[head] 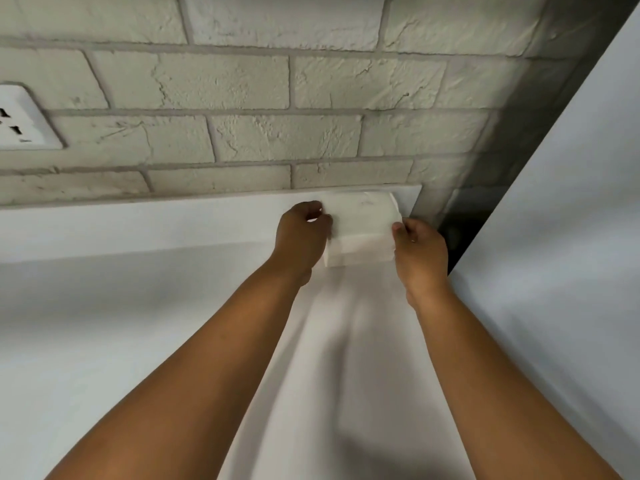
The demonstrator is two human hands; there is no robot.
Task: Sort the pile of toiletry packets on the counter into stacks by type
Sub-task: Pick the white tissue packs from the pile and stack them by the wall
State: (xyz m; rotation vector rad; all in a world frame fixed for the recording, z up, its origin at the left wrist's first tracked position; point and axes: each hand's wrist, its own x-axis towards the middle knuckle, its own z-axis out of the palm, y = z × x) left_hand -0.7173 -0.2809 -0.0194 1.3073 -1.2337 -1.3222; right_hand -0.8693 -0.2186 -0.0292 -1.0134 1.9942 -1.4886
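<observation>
Both hands are reaching to the far right corner of the white desk, where a stack of white packets is sitting against the raised back ledge, just below the pale brick wall. The left hand is curling its fingers around the stack's left end, its grip closed on it. The right hand is pinching the stack's right end between thumb and fingers. The packets are too blurred and washed out to tell their type. A white wall socket is showing at the left edge, and a plain white panel is standing to the right.
</observation>
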